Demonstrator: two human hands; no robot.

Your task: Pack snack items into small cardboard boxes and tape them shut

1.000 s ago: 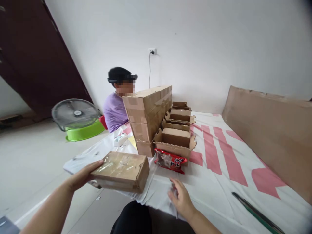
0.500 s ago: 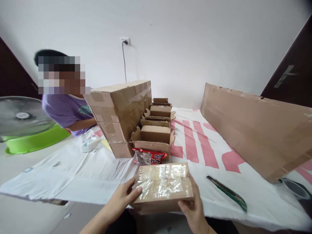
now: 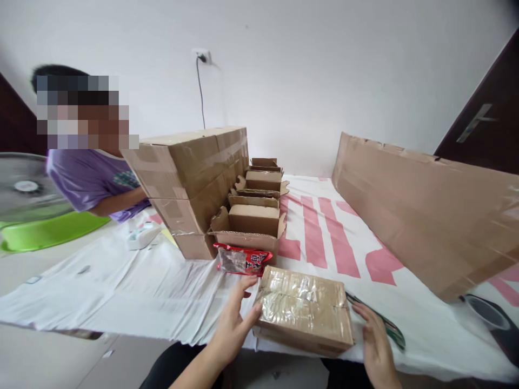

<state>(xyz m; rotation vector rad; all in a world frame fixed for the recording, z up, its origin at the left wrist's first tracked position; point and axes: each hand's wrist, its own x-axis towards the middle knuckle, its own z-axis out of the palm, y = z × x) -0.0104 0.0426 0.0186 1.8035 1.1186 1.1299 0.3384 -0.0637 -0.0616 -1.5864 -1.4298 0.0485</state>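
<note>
A taped cardboard box (image 3: 304, 308) lies at the table's front edge, with shiny clear tape across its top. My left hand (image 3: 235, 319) is at the box's left side, thumb against its edge and fingers spread. Just off the right side of the box is my right hand (image 3: 375, 340), fingers stretched out and holding nothing. It partly covers a green utility knife (image 3: 391, 329) lying on the cloth. Behind the box, a red snack packet (image 3: 243, 259) leans against an open carton (image 3: 247, 229).
Several sealed boxes (image 3: 194, 173) are stacked at left, with open cartons (image 3: 261, 181) in a row beside them. A large cardboard sheet (image 3: 421, 216) stands at right near a tape roll (image 3: 488, 313). Another person in a purple shirt (image 3: 89, 178) sits behind the stack, near a fan (image 3: 28, 186).
The taped box has shifted to the right and turned slightly. My right hand has come off its side and moved right, over the knife. My left hand has followed the box.
</note>
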